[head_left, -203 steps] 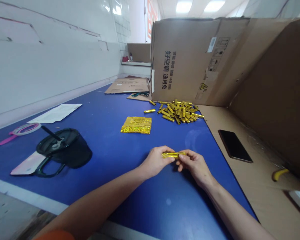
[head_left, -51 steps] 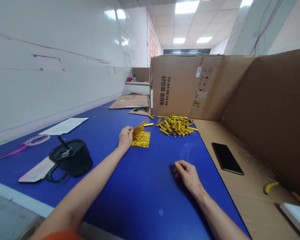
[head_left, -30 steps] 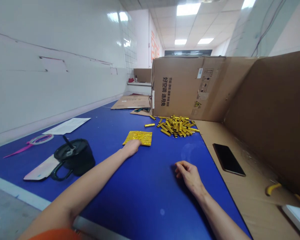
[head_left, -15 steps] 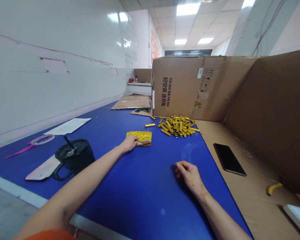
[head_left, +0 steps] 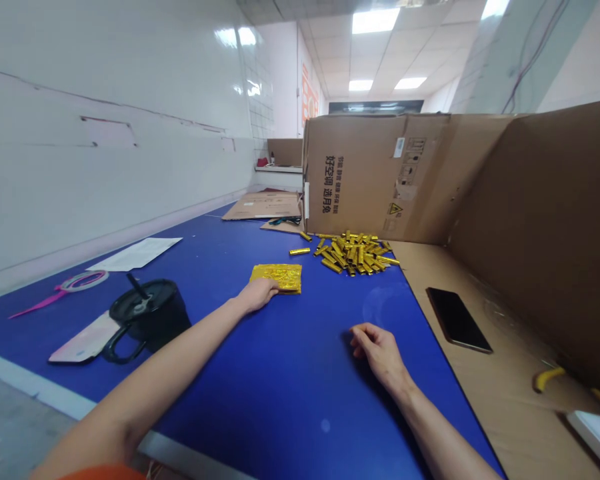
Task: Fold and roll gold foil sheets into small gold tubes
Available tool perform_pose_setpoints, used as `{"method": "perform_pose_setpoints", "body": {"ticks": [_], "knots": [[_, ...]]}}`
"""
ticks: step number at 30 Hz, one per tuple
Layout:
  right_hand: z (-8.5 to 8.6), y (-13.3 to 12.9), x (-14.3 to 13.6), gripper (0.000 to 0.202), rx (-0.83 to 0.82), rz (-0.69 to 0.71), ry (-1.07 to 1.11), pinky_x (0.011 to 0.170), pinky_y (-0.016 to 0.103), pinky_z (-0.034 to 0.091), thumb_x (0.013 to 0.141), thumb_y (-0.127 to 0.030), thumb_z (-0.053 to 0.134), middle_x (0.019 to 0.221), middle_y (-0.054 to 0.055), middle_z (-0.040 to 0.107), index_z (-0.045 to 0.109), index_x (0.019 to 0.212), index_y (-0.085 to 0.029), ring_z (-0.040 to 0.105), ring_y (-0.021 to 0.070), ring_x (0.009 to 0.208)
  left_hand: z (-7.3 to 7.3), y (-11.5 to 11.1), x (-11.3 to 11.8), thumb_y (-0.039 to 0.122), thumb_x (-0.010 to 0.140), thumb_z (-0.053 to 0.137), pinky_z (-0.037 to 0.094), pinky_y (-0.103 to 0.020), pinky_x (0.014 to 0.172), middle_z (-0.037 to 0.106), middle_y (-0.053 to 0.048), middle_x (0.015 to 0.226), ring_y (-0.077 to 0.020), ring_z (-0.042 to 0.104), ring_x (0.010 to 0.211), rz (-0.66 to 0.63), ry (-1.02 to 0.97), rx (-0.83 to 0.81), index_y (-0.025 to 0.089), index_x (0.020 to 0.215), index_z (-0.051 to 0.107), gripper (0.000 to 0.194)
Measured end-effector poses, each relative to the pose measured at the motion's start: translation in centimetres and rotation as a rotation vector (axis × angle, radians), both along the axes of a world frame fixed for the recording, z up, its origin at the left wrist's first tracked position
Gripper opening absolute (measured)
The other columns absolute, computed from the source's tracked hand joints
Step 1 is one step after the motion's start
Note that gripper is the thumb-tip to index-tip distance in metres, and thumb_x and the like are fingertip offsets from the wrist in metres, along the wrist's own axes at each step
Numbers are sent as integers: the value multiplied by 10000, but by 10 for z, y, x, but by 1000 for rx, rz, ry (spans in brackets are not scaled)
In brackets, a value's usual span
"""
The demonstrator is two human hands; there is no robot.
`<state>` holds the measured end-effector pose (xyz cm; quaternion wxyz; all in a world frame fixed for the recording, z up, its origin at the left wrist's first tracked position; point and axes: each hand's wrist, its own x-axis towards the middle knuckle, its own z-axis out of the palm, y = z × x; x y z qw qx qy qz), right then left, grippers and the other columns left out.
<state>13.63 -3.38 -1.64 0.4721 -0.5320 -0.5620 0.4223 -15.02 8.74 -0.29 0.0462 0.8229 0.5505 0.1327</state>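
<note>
A flat stack of shiny gold foil sheets (head_left: 280,273) lies on the blue table (head_left: 290,373). My left hand (head_left: 259,295) is at its near left edge, fingertips on the foil; whether they pinch a sheet is too small to tell. My right hand (head_left: 374,343) rests on the table further right, its fingers curled together, and anything inside them is hidden. Beyond it, a pile of small gold foil rolls (head_left: 355,255) sits against the cardboard box, with a single roll (head_left: 299,251) lying apart to the left.
A dark lidded mug (head_left: 153,317) with a straw stands at the left, beside a phone-like object (head_left: 86,339), pink scissors (head_left: 40,310), a tape ring and white paper (head_left: 137,253). A large cardboard box (head_left: 365,180) stands behind. A black phone (head_left: 459,319) lies on cardboard at the right.
My left hand has drawn slightly back toward me and to the left, its fingers now at the foil's edge instead of over it. The right hand has stayed in place.
</note>
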Motion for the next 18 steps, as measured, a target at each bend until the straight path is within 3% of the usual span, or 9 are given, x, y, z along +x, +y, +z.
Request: {"method": "perform_pose_setpoints", "body": {"ticks": [3, 7, 10, 12, 15, 18], "knots": [[-1, 0, 0, 254, 6, 0, 3, 454, 230, 368, 694, -397, 531, 526, -19, 536, 571, 648, -150, 486, 98, 430, 11, -2, 2, 243, 787, 406, 398, -252, 699, 632, -41, 792, -185, 570, 788, 27, -30, 44, 202, 777, 606, 205], [-2, -1, 0, 271, 18, -12, 23, 445, 234, 370, 681, -416, 549, 521, -14, 539, 575, 636, -150, 488, 104, 422, 41, -9, 14, 238, 837, 279, 365, -286, 764, 597, -63, 925, -202, 528, 886, 56, -114, 131, 187, 952, 548, 297], [-2, 0, 1, 308, 34, -59, 52, 440, 241, 375, 693, -450, 526, 534, -15, 535, 583, 729, -149, 484, 107, 416, 64, -18, 32, 240, 843, 279, 364, -271, 767, 577, -49, 992, -181, 522, 884, -84, -156, 79, 168, 1003, 528, 305], [-4, 2, 4, 361, 55, -124, 82, 458, 247, 388, 708, -472, 500, 567, -17, 541, 564, 862, -151, 484, 111, 433, 75, -24, 47, 250, 839, 316, 384, -226, 713, 604, -10, 916, -146, 540, 817, -243, -159, -29, 163, 935, 564, 279], [-7, 7, 10, 438, 102, -256, 161, 490, 252, 406, 707, -485, 499, 652, 2, 571, 507, 995, -156, 505, 124, 496, 75, -30, 73, 261, 821, 396, 391, -170, 639, 626, 45, 831, -102, 558, 733, -468, -129, -203, 188, 878, 601, 225], [-7, 10, 14, 468, 147, -350, 181, 554, 263, 435, 712, -473, 502, 790, 50, 600, 470, 1050, -151, 552, 148, 613, 59, -33, 101, 220, 761, 498, 381, -146, 594, 632, 64, 757, -82, 558, 675, -595, -68, -297, 204, 804, 631, 140]]}}
